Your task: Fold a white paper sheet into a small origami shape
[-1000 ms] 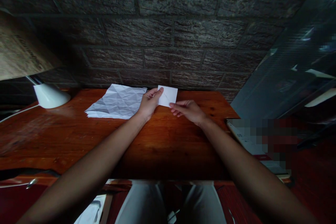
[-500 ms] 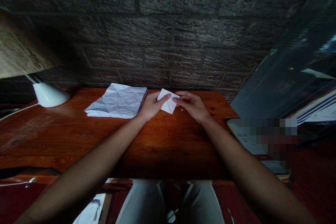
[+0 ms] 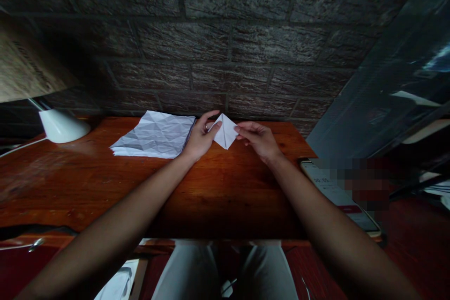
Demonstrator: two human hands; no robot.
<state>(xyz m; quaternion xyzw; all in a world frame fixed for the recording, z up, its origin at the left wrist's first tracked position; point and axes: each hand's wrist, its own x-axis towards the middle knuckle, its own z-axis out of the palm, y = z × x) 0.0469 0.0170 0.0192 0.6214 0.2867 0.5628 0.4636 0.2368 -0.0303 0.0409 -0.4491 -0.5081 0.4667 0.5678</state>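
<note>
Between my two hands is a small piece of folded white paper (image 3: pixel 226 132), turned as a diamond with a crease down its middle. My left hand (image 3: pixel 201 138) pinches its left corner, thumb on top and the index finger stretched out above; a ring shows on one finger. The right corner sits between the thumb and fingers of my right hand (image 3: pixel 258 138). Just left of my left hand lies a stack of creased white paper sheets (image 3: pixel 154 135) on the wooden table (image 3: pixel 225 187).
A lamp with a white base (image 3: pixel 63 125) stands at the table's left, its cord running off left. A phone (image 3: pixel 326 187) showing a timer lies at the right edge. A dark brick wall (image 3: pixel 246 42) rises behind the table, and a grey panel (image 3: pixel 355 98) leans at right.
The folded paper has turned more upright and its centre crease now shows fully. My left index finger has lifted away from it, and my right thumb has moved out to the right corner.
</note>
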